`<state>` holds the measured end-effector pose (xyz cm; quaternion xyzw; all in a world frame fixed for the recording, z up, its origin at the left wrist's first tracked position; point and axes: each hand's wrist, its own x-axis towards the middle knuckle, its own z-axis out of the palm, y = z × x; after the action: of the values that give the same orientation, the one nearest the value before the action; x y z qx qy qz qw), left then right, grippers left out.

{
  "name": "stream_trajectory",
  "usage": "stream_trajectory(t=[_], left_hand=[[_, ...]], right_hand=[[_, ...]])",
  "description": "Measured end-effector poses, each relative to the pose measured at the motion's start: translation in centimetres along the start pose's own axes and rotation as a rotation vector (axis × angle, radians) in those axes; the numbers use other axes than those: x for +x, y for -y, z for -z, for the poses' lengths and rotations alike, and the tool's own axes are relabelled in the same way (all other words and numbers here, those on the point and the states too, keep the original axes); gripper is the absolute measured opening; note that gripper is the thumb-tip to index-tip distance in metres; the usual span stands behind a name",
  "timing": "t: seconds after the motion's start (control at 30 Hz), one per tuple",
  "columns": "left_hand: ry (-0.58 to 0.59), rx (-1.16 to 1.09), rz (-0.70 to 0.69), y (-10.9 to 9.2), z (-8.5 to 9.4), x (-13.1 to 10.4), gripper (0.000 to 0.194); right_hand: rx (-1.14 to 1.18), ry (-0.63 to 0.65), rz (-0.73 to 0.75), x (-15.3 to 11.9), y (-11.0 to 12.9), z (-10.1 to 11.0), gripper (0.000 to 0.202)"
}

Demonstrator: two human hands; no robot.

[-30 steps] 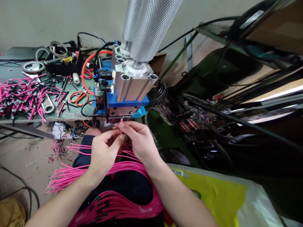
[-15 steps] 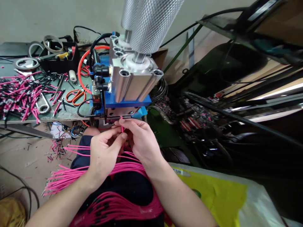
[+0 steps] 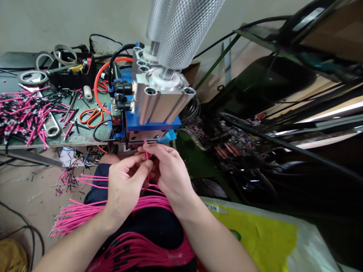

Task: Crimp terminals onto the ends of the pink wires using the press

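Note:
Between my two hands a pink wire [image 3: 147, 155] stands nearly upright, its top end at the lower front of a pneumatic press [image 3: 159, 107]. My left hand [image 3: 127, 181] pinches the wire lower down between thumb and fingers. Higher up, the thumb and forefinger of my right hand [image 3: 170, 166] close on the same wire, just below the press jaw. Part of the wire is hidden behind my fingers. A bundle of pink wires [image 3: 76, 217] lies across my lap under my wrists, and more pink wires [image 3: 147, 245] curve nearer my body.
On the bench at left lie a pile of pink and black wire pieces [image 3: 25, 117], orange-handled scissors [image 3: 91, 118], a wrench [image 3: 53, 126], tape rolls [image 3: 32, 77] and a black tool box [image 3: 72, 77]. A yellow sack [image 3: 258, 234] is at lower right. Wire scraps litter the floor.
The view has shifted very slightly. Both hands keep their pinch on the wire, with almost no movement against the press.

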<state>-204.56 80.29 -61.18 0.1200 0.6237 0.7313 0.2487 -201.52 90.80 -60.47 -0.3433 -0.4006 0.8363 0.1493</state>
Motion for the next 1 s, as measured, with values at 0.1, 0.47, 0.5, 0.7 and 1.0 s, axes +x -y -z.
stream_trajectory(t=[0.1,0.47,0.5,0.7,1.0], left_hand=[[0.010,-0.013,0.010,0.0,0.0,-0.1,0.028],[0.031,-0.002,0.014,0.3,0.5,-0.1,0.029],[0.039,0.005,0.012,0.4,0.7,-0.3,0.028],[0.064,0.082,-0.062,1.7,1.9,-2.2,0.020],[0.115,0.644,-0.484,4.3,6.3,-2.4,0.022]], right_hand=[[0.008,-0.003,-0.017,-0.1,0.0,0.0,0.020],[-0.064,0.089,0.056,-0.3,-0.4,0.6,0.023],[-0.087,0.115,0.077,-0.4,-0.7,0.9,0.024],[-0.273,0.169,0.278,-2.4,-2.6,2.5,0.021],[-0.463,-0.056,0.546,-3.4,-2.4,7.9,0.015]])
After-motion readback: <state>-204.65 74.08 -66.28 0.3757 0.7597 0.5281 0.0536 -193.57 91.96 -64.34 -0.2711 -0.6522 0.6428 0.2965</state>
